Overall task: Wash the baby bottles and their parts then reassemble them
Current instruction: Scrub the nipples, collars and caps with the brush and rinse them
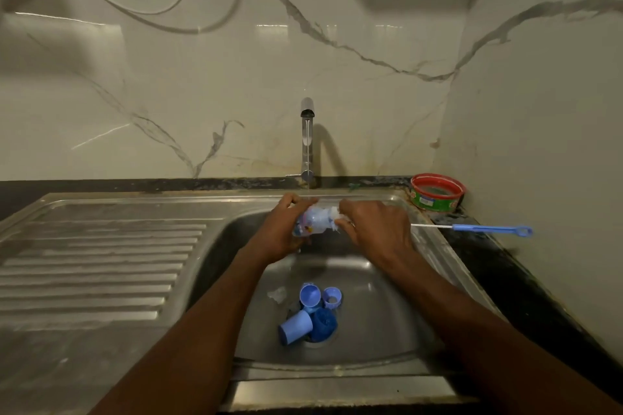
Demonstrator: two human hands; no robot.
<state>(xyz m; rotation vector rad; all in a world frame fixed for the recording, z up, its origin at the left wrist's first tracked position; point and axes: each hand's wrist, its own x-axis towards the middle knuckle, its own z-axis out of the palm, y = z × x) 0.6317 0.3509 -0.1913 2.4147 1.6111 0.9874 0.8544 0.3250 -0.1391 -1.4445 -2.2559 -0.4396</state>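
- The small clear plastic baby bottle with coloured print lies on its side above the stainless steel sink basin, under the thin stream running from the chrome tap.
- The left hand grips the bottle's base end, fingers curled round it.
- The right hand is closed at the bottle's neck end on something white, perhaps a sponge or cloth; what exactly it pinches I cannot tell.
- The bottle looks light and stiff, unlikely to break, but wet and probably soapy, so slippery. A full wrap round the body, as the left hand has, seems safer than a fingertip pinch.
- The neck is likely the firmest spot for twisting or scrubbing against.
- On the basin floor near the drain lie two light blue plastic caps, a blue screw ring and a dark blue round scrubber, all touching or just beside one another.
- These are small, light and wet; they could slide toward the drain.
- A thin brush with a blue plastic handle rests on the dark counter at right, near a red-rimmed round tub.
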